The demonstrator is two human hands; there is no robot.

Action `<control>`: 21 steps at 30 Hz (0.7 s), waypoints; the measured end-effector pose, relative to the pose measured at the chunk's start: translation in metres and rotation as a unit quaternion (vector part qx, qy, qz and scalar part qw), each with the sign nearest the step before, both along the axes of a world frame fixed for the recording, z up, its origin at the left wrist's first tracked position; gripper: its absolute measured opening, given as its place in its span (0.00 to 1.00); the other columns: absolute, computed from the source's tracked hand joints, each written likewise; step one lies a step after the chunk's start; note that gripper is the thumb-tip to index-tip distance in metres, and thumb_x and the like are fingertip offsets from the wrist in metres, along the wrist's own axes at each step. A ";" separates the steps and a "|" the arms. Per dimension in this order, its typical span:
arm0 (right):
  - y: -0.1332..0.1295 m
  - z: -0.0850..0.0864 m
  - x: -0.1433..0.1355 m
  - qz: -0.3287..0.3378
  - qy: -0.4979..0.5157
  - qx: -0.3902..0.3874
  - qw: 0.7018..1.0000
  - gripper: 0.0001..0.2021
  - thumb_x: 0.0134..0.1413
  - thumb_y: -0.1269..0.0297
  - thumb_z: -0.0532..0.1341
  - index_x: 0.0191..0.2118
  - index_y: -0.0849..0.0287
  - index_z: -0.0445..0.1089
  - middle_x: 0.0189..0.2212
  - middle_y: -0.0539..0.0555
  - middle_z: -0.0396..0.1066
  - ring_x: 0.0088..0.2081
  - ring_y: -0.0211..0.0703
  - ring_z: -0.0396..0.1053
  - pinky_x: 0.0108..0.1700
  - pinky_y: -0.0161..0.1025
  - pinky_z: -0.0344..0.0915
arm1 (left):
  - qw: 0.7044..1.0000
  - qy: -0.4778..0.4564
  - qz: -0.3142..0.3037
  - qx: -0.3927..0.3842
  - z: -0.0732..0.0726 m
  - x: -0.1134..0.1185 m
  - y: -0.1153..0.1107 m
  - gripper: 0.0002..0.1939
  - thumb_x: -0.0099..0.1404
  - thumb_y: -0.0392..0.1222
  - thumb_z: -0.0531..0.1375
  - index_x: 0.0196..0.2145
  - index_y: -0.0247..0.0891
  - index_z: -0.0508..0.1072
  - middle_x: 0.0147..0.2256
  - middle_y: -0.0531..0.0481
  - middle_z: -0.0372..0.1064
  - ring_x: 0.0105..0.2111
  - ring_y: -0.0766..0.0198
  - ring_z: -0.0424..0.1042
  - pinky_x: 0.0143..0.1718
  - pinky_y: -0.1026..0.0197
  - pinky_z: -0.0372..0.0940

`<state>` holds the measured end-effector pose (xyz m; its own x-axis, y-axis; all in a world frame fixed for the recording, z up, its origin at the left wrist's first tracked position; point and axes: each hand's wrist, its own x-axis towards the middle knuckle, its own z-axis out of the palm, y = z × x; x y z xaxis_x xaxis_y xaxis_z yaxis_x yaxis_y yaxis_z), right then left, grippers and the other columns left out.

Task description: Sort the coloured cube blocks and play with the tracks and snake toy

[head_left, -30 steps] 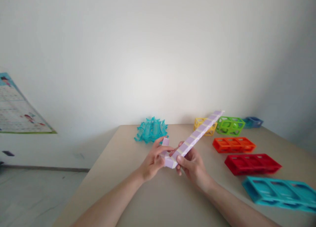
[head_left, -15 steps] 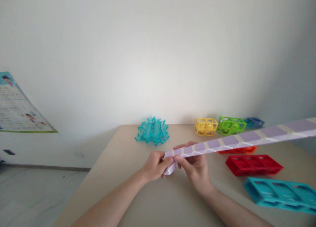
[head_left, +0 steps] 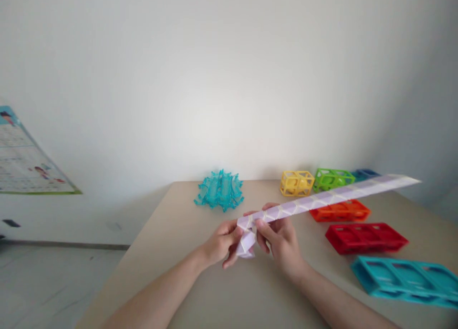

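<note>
A long lilac snake twist puzzle [head_left: 309, 202] with pale seams between its segments is held above the table. Its straight length slants up to the far right, and its near left end is bent downward. My left hand [head_left: 221, 245] pinches it at the bend, with the thumb on the near side. Just to the right, my right hand [head_left: 282, 240] grips the straight part, thumb in front and fingers behind. The fingers behind the puzzle are partly hidden.
On the table [head_left: 168, 224] lie a teal translucent spiky piece [head_left: 220, 191], yellow [head_left: 296, 183] and green [head_left: 332, 179] frame blocks and a partly hidden blue block [head_left: 365, 174]. Orange [head_left: 341, 211], red [head_left: 367, 238] and turquoise [head_left: 408, 279] frames line the right. A poster [head_left: 30, 157] hangs left.
The snake twist puzzle's bent end has turned further down between my hands. Its far end has swung inward, now showing its tip inside the view and uncovering the orange frame.
</note>
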<state>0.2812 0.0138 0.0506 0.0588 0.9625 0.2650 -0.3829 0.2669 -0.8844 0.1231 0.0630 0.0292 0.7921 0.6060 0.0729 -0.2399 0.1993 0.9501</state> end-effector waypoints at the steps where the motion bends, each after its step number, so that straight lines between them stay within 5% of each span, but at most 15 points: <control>1: 0.000 0.001 0.001 0.015 0.011 -0.006 1.000 0.20 0.51 0.56 0.66 0.42 0.53 0.54 0.32 0.50 0.73 0.13 0.28 0.54 0.14 0.29 0.46 | 1.000 -0.007 -0.016 -0.014 0.001 -0.002 -0.001 0.29 0.61 0.60 0.57 0.48 0.31 0.70 0.27 0.47 0.74 0.06 0.75 0.58 0.04 0.73 0.49; 8: -0.008 0.007 0.001 0.140 0.066 -0.048 0.987 0.23 0.47 0.53 0.68 0.43 0.53 0.57 0.31 0.50 0.74 0.13 0.27 0.51 0.17 0.30 0.39 | 0.951 0.021 -0.267 -0.154 0.014 -0.019 0.002 0.25 0.54 0.61 0.61 0.30 0.31 0.71 0.19 0.46 0.68 0.07 0.67 0.60 0.04 0.67 0.49; 12: -0.012 0.006 -0.002 0.211 0.080 -0.059 0.973 0.25 0.47 0.53 0.67 0.47 0.54 0.57 0.32 0.52 0.74 0.13 0.27 0.52 0.16 0.29 0.40 | 0.943 0.065 -0.290 -0.149 0.012 -0.024 0.001 0.26 0.55 0.59 0.59 0.31 0.27 0.74 0.16 0.44 0.66 0.11 0.62 0.62 0.08 0.63 0.53; 15: -0.010 0.004 -0.001 0.181 0.081 -0.044 0.979 0.23 0.49 0.54 0.66 0.46 0.54 0.57 0.33 0.53 0.74 0.14 0.28 0.53 0.16 0.29 0.45 | 0.951 0.047 -0.268 -0.148 0.008 -0.020 0.002 0.31 0.57 0.60 0.56 0.38 0.24 0.75 0.18 0.44 0.67 0.11 0.64 0.60 0.08 0.63 0.52; 18: -0.003 0.002 0.001 0.076 0.077 -0.023 0.994 0.19 0.53 0.57 0.65 0.44 0.53 0.56 0.35 0.53 0.74 0.17 0.30 0.58 0.17 0.29 0.50 | 0.981 -0.032 -0.148 -0.124 0.006 -0.015 0.007 0.35 0.57 0.65 0.54 0.42 0.25 0.73 0.19 0.48 0.65 0.12 0.67 0.60 0.10 0.66 0.53; 21: 0.003 -0.002 0.003 -0.032 0.049 0.016 0.998 0.18 0.53 0.60 0.65 0.43 0.52 0.54 0.38 0.52 0.74 0.19 0.31 0.61 0.16 0.28 0.54 | 0.995 -0.007 -0.044 -0.091 0.006 -0.010 0.011 0.32 0.59 0.62 0.56 0.46 0.28 0.71 0.19 0.53 0.64 0.11 0.69 0.59 0.11 0.67 0.54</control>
